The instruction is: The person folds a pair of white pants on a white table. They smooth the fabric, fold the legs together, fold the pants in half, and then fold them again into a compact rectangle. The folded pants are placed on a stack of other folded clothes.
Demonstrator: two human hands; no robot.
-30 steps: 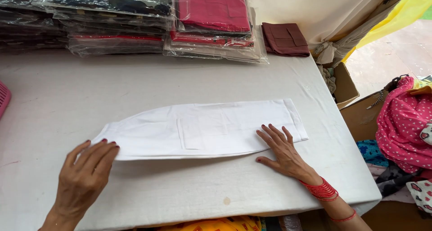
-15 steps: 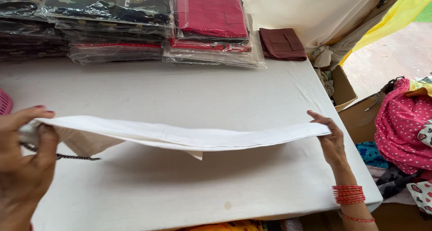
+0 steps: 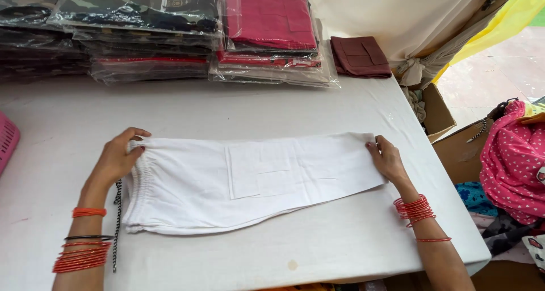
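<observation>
White cotton trousers [image 3: 250, 180] lie flat and folded lengthwise on the white table [image 3: 227, 115], waistband to the left, leg ends to the right, a patch pocket facing up near the middle. Left hand [image 3: 116, 157] rests at the upper corner of the gathered waistband; fingers curled, thumb and fingertips pinching the fabric edge. Right hand [image 3: 387, 159] sits at the far leg end, fingers bent over the upper hem corner, gripping the cloth there. Both wrists carry red bangles. A dark drawstring [image 3: 116, 223] runs down along the left forearm, beside the waistband.

Behind the trousers, along the back of the table: stacks of folded garments in clear plastic bags [image 3: 136, 24], camouflage-patterned and dark on the left, red ones [image 3: 269, 19] to the right. Just beside these, a folded maroon garment [image 3: 359, 55], unbagged. Pink basket edge [image 3: 7, 146] at the far left. Off the table's right side: a cardboard box [image 3: 440, 112] and a pink dotted cloth [image 3: 514, 160].
</observation>
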